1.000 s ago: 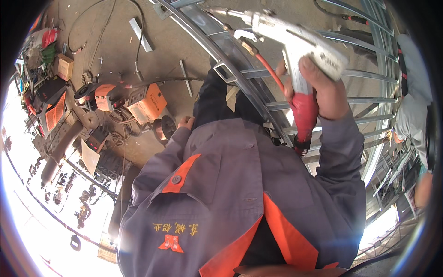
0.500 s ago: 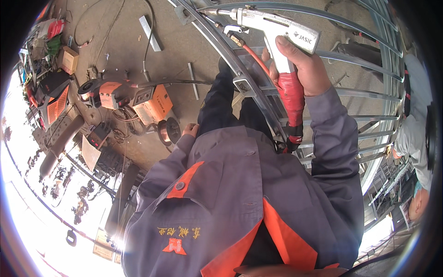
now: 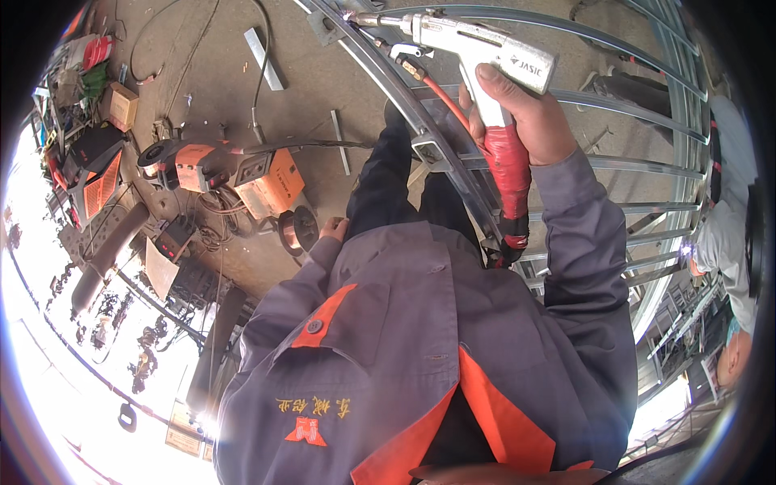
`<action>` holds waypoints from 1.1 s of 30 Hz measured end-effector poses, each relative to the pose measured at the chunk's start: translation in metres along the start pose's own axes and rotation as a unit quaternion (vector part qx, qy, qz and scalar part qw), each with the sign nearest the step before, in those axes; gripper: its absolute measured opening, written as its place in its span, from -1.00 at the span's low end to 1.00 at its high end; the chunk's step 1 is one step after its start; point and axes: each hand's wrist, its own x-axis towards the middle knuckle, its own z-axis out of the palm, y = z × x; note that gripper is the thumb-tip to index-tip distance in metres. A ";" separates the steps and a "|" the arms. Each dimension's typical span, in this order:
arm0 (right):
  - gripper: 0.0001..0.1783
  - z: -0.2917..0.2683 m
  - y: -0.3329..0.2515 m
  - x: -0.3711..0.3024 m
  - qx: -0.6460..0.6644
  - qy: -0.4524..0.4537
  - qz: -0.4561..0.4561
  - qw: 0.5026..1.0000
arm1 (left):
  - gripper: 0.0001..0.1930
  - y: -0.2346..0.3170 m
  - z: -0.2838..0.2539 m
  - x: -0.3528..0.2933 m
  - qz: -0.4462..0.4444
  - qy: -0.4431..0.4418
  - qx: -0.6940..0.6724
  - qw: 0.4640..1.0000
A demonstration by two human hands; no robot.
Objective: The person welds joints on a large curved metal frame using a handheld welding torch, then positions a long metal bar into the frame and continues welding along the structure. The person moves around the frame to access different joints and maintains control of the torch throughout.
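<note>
"Two hands, and only one looks busy?"

"So it seems from here. The right hand (image 3: 540,128) is closed around the handle of the white welding gun (image 3: 489,50), thumb along the near side, fingers wrapped behind. The left hand (image 3: 333,229) hangs by the thigh, near the wire spool (image 3: 299,229). I can't tell how far its fingers are curled or whether they have hold of anything."

"And where's the gun?"

"Up over the metal frame (image 3: 647,167), its nozzle (image 3: 381,21) pointing left along the top. There's a small glow at the tip, by a flat plate (image 3: 325,27). Touching or just off the metal, I can't say."

"Heavy, would you guess?"

"Moderately, I'd think, and front-heavy. The body looks stiff and smooth, maybe a bit slick. The red wrapping (image 3: 509,170) below should be grippier and softer."

"So hold it where?"

"Right there, where white handle meets red wrap. I'd keep fingers off the nozzle; it's likely hot. That orange-red hose (image 3: 449,103) probably tugs as well, and the fittings up front look the easiest part to knock."
</note>
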 end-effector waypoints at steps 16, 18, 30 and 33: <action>-0.62 -0.002 -0.003 -0.001 -0.026 -0.016 0.022 0.999 | -0.52 0.016 -0.012 0.003 0.004 -0.009 0.005 1.000; -0.62 -0.002 -0.004 -0.002 -0.027 -0.018 0.015 0.999 | -0.52 0.018 -0.012 0.003 -0.001 -0.010 -0.001 1.000; -0.65 0.002 -0.008 -0.008 -0.040 0.003 0.020 0.999 | -0.55 0.019 -0.007 0.007 0.024 -0.004 0.020 1.000; -0.64 0.001 -0.008 -0.009 -0.050 0.007 0.021 0.998 | -0.54 0.018 -0.006 0.009 0.028 -0.007 0.013 1.000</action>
